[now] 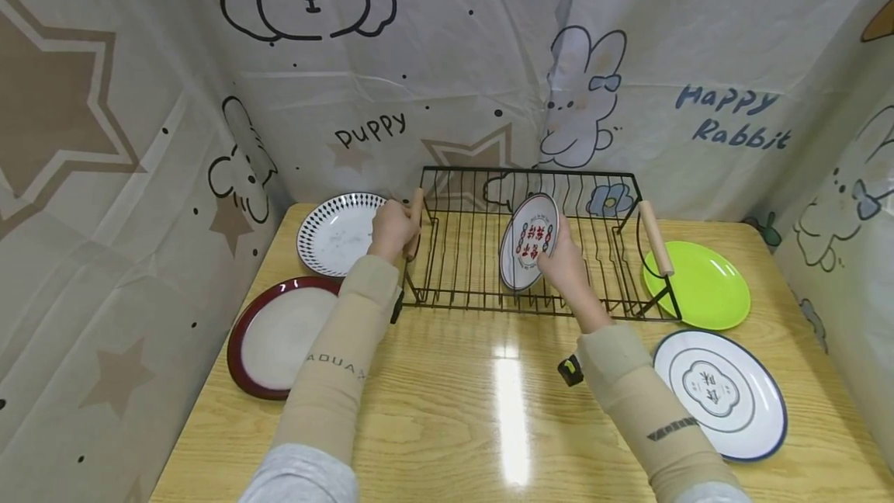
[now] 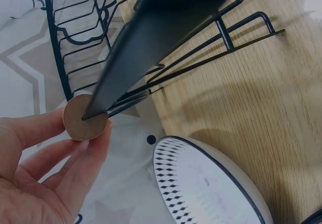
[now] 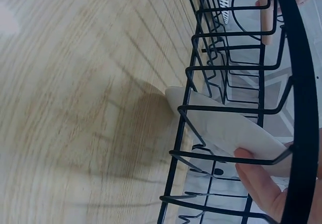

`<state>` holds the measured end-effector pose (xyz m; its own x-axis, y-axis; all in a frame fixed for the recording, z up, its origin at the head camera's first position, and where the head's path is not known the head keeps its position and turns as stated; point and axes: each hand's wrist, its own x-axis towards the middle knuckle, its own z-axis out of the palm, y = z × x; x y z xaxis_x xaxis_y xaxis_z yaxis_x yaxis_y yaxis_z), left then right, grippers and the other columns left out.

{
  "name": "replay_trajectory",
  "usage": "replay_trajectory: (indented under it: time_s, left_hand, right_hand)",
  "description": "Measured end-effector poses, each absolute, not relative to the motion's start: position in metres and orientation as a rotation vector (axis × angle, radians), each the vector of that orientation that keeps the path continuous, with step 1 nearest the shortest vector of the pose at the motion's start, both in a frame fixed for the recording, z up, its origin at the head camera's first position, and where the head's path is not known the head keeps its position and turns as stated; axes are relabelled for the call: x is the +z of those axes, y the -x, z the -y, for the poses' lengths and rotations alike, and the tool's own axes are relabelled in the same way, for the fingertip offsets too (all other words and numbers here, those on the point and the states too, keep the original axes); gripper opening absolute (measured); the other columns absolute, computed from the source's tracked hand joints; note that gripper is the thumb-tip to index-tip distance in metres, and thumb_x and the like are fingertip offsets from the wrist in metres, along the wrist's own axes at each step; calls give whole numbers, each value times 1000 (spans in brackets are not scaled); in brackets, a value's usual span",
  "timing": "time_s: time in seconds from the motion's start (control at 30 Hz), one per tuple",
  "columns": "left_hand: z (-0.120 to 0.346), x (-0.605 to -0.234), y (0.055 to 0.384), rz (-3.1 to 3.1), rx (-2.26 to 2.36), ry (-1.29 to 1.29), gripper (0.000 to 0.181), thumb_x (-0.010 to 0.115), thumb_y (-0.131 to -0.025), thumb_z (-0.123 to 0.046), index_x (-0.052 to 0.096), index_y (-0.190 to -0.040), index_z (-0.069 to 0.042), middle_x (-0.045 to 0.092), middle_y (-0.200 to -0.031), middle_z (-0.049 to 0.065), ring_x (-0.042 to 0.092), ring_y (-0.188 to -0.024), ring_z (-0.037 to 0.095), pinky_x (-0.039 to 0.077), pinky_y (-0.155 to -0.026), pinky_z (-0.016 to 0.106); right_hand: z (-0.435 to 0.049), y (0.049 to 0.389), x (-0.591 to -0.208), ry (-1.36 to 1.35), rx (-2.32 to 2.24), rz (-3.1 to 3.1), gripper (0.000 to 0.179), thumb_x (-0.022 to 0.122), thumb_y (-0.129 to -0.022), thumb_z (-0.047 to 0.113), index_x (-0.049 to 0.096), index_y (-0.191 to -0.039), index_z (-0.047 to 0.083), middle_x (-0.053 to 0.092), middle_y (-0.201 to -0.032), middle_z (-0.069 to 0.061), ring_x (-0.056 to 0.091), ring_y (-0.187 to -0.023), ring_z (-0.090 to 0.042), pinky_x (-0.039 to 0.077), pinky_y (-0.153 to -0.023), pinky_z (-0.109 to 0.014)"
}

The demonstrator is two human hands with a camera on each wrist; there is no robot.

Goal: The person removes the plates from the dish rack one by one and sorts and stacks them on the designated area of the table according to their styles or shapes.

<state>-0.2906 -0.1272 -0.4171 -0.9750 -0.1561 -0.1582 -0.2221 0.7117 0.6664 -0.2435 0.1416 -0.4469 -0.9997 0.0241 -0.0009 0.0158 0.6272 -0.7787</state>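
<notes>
In the head view my right hand pinches a white plate with red Chinese characters, its thumb on the printed face. The plate stands tilted on edge among the wires of a black dish rack. The right wrist view shows the plate's plain back behind the rack's wires, its lower edge poking between them. My left hand grips the wooden handle at the rack's left end. In the left wrist view, fingers and thumb curl round the round handle end.
To the left lie a black-patterned white plate and a plate with a dark red rim. On the right are a lime green plate, a blue-rimmed white plate and the rack's other wooden handle. A printed curtain hangs behind.
</notes>
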Motion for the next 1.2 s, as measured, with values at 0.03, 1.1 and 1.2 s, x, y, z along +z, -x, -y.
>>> replay_trajectory:
  time_s: [0.03,1.1,1.2]
  left_hand:
    - [127,-417,290,-2827,1114,311,36,51,-94,-26,71,-86,3,68,-80,16,63,-71,29,51,-73,41]
    - [127,-418,291,-2816,1099,339,18,60,-88,-14,69,-97,-1,64,-98,17,61,-85,30,51,-77,40]
    - [127,-417,291,-2817,1104,328,18,60,-88,-14,69,-97,0,64,-96,17,61,-83,29,51,-74,40]
  right_hand:
    - [-141,244,-447,36,1351,2820,82,53,-79,-6,10,-147,10,56,-106,-31,61,-76,-38,49,-50,-32]
    - [-146,239,-429,-128,1193,2621,77,49,-70,-17,29,-142,4,58,-106,-33,63,-81,-43,55,-58,-41]
    - [-150,238,-424,-183,1150,2583,75,49,-70,-18,33,-140,4,57,-107,-33,62,-85,-44,55,-61,-44]
